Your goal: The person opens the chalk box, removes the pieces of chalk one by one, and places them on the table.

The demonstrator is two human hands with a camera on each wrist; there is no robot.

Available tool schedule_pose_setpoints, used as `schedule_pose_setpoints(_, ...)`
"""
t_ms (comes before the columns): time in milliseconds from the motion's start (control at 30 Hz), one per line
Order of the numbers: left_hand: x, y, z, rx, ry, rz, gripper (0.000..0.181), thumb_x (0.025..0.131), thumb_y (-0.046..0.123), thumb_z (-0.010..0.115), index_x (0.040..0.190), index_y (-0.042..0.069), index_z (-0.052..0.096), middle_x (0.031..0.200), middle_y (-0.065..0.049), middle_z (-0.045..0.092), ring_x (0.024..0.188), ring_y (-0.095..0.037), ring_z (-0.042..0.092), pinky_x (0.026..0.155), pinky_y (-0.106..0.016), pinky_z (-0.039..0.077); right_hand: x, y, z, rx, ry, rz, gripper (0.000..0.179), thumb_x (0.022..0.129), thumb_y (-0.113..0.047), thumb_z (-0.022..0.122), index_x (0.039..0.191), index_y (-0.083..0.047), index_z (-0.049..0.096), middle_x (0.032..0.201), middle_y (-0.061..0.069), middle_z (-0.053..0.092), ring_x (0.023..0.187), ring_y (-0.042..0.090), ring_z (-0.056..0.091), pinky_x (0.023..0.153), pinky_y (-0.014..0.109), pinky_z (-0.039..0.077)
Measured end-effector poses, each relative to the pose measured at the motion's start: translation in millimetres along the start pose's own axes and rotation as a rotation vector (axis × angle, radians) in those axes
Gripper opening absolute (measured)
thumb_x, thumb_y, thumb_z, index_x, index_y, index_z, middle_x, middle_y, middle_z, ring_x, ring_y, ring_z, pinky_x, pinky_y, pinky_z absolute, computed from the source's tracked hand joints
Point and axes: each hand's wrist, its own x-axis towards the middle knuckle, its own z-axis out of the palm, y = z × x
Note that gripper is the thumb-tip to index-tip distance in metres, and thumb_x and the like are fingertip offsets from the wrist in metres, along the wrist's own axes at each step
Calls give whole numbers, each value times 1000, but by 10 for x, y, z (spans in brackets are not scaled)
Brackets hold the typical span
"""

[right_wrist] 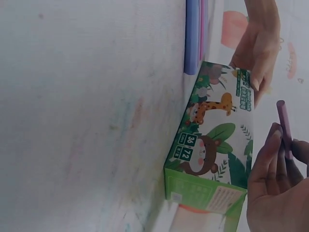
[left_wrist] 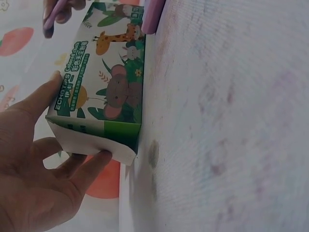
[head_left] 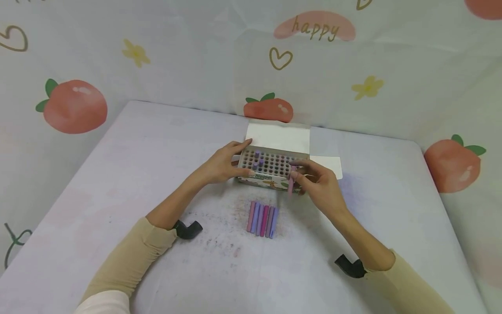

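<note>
A printed chalk box [head_left: 270, 181] stands with its lid folded back, showing a top full of round holes. Three purple chalks [head_left: 261, 162] stand upright in holes toward its left side. My left hand [head_left: 220, 165] holds the box's left end, thumb at the front top edge and fingers round the end flap [left_wrist: 94, 143]. Above the box's right part, my right hand [head_left: 323, 187] pinches a pinkish-purple chalk stick [right_wrist: 284, 126] between thumb and fingers. In the head view, that stick slants downward in front of the box's front face.
In front of the box lies a side-by-side row of several pink, purple and blue chalk sticks [head_left: 262, 220]. The white lid [head_left: 278, 135] leans back behind the box, and a side flap [head_left: 328, 166] sticks out rightward. Chalk smudges mark the white tablecloth [head_left: 211, 270].
</note>
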Motion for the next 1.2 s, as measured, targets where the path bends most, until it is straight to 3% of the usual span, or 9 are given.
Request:
schedule_pose_setpoints(167,1,4,0,12,-1,8,92,88,32,78,160,23,21,155,-18,30,141,-34,36,106,-36,48,-68,46,-35,11,-39,35,30,96,-13,67,124,0,65,94,15,71,73,29,70,59,34,60)
schedule_pose_setpoints(367,-8,17,-6,-4,0,11,93,87,31,79,160,23,21,154,-17,30,141,-33,34,106,-36,48,-147,95,-68,40,-73,72,31,97,-14,67,125,-2,65,94,11,71,75,23,71,61,36,61)
schedule_pose_setpoints(667,-16,21,0,-17,3,9,93,87,30,79,160,22,22,155,-18,30,142,-35,33,107,-37,48,-250,192,-11,55,-112,125,34,95,-17,70,125,-3,68,101,16,70,78,27,72,65,39,62)
schedule_pose_setpoints(933,-4,19,21,-14,-7,8,93,87,32,79,160,23,22,155,-18,29,142,-33,34,107,-34,47,-337,284,72,61,-164,233,35,93,-14,72,124,1,68,106,18,69,77,26,72,66,40,63)
schedule_pose_setpoints(1200,-19,9,2,13,6,-12,92,87,34,78,160,24,22,155,-17,29,141,-35,35,107,-37,47,-353,312,140,25,-207,302,29,93,-9,70,120,2,68,90,15,73,71,25,70,63,36,62)
